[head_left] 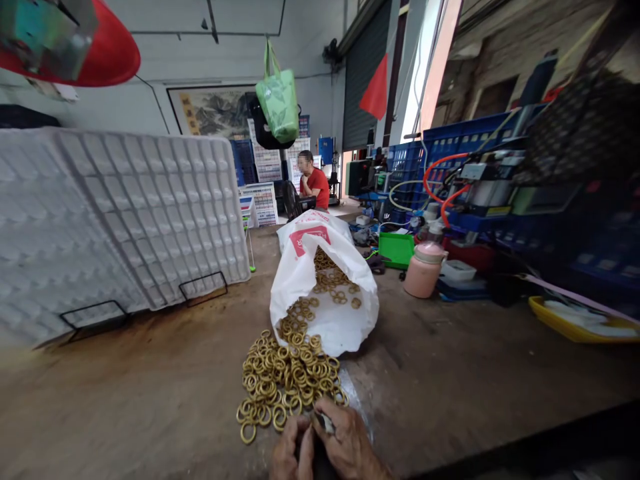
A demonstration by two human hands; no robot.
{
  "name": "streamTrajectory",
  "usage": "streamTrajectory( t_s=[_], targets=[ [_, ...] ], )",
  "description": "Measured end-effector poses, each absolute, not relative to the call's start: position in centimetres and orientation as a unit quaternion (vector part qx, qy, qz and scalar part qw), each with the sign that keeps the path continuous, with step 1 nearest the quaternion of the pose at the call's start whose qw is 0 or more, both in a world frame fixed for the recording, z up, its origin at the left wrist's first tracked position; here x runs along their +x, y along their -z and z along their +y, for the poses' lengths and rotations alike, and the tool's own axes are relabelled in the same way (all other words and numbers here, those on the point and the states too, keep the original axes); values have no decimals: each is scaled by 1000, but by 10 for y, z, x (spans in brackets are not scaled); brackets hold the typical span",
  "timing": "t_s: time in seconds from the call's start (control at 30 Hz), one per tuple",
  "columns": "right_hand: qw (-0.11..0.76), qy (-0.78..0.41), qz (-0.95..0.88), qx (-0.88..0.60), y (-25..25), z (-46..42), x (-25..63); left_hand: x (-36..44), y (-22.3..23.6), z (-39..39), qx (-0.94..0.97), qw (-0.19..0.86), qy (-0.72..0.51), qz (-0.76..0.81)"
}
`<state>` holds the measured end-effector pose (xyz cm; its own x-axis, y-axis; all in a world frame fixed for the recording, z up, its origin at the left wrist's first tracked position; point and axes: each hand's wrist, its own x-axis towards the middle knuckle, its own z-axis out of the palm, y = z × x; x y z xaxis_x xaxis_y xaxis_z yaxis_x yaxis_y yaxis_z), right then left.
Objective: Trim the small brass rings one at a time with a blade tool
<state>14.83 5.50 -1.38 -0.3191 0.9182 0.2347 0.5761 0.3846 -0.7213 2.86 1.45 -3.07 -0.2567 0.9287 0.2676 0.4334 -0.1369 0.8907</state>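
Observation:
At the bottom centre, my left hand (292, 451) and my right hand (349, 440) are held close together, fingers curled in. What they pinch, if anything, is hidden. A small whitish patch (327, 424) shows at my right hand's fingers; I cannot tell what it is. Just beyond my fingertips, a heap of brass-coloured rings (290, 373) lies on the brown worktable (165, 393). The heap runs back into the open mouth of a white plastic bag (350, 327) with red print, lying on its side with more rings inside.
White moulded trays (155, 213) stand in black wire holders (203, 288) on the left. To the right are a pink bottle (423, 270), a green tray (396, 250), a yellow tray (580, 327) and a machine with orange hoses (480, 187). A person in red (316, 183) sits beyond the table.

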Motion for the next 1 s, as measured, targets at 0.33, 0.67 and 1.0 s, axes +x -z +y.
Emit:
streamTrajectory(
  t_s=[0.33, 0.67, 1.0],
  targets=[
    [338, -296, -761, -467, -12, 50, 135, 19, -18, 1, 438, 486, -480, 584],
    [325, -304, -775, -449, -21, 42, 122, 5, -26, -14, 381, 543, -502, 556],
    [304, -297, -776, -466, -24, 41, 117, -2, -26, -25, 341, 561, -556, 510]
  ],
)
